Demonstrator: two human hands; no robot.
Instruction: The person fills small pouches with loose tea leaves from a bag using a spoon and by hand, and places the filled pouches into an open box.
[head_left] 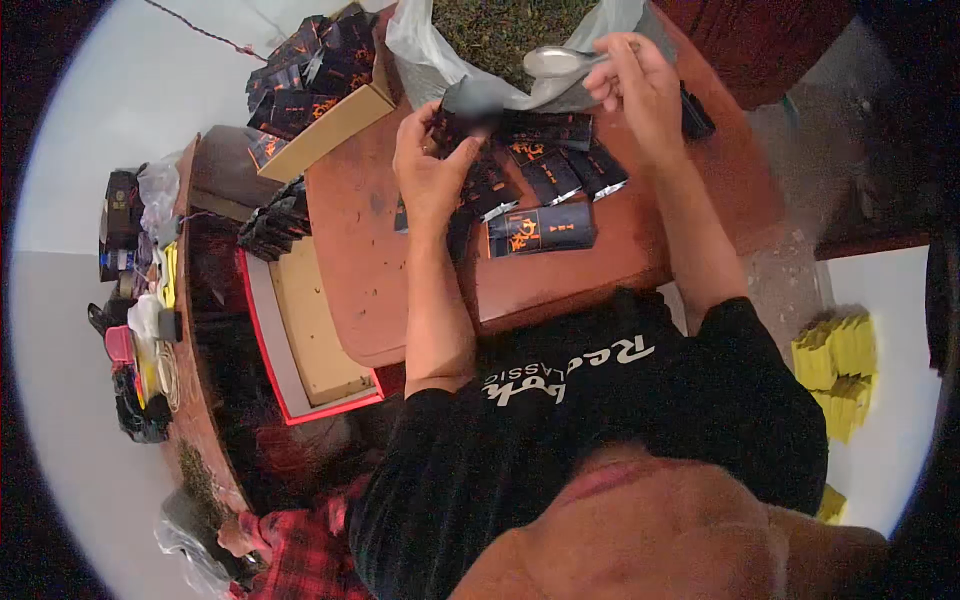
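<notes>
My left hand is closed around a black tea packet, held upright near the bag's front edge; its top end is blurred. In my right hand a metal spoon is gripped by the handle, its bowl above the rim of the bag. Dried loose tea fills the clear plastic bag at the table's far side. Below my hands lie several black tea packets with orange print, among them a flat one closest to me.
On the reddish-brown table, a cardboard box heaped with black packets stands at the far left. A red-edged box sits lower left. Yellow packs are stacked at right. Another person's red checked sleeve shows lower left.
</notes>
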